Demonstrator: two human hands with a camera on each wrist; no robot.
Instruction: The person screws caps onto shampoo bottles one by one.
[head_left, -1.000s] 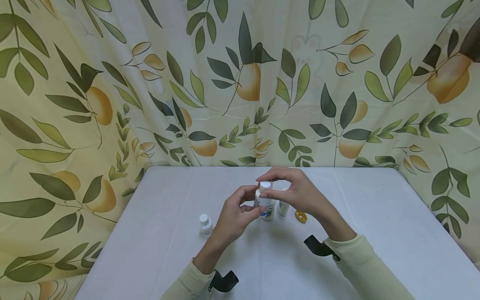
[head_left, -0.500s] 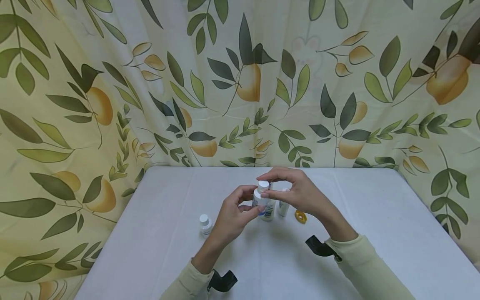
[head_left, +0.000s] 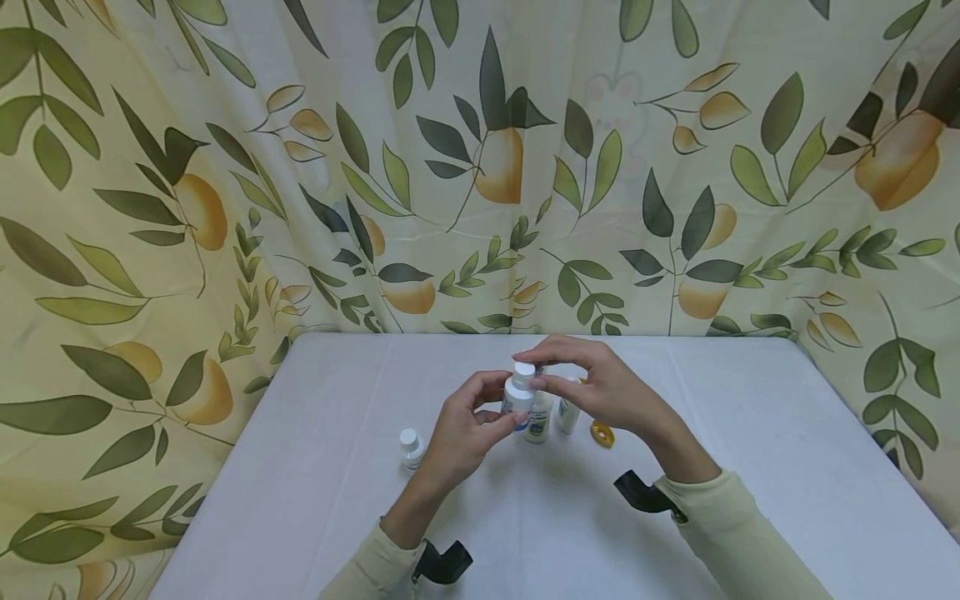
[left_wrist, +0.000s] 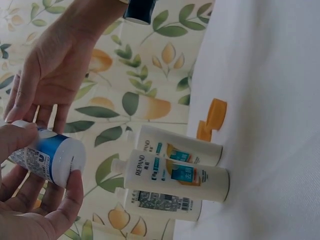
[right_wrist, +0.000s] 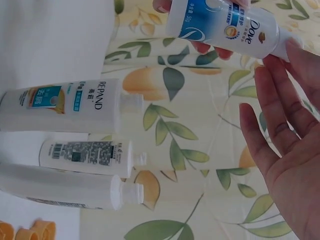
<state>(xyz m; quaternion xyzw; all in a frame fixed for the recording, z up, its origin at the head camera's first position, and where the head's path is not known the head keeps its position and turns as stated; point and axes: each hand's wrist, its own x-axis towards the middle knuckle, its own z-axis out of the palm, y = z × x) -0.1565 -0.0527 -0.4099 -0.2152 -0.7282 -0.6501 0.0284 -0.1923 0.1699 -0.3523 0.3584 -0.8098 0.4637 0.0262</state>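
Above the table [head_left: 322,417], my left fingers [left_wrist: 74,196] grip the small bottle [right_wrist: 223,30] while my right fingers [right_wrist: 287,95] pinch its cap [head_left: 524,369], so I'd best keep the bottle still without squeezing hard.

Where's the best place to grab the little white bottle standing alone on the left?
Probably grip the white bottle around its wider body, below the cap, from the left: it stands upright, and the left forearm crowds its right side.
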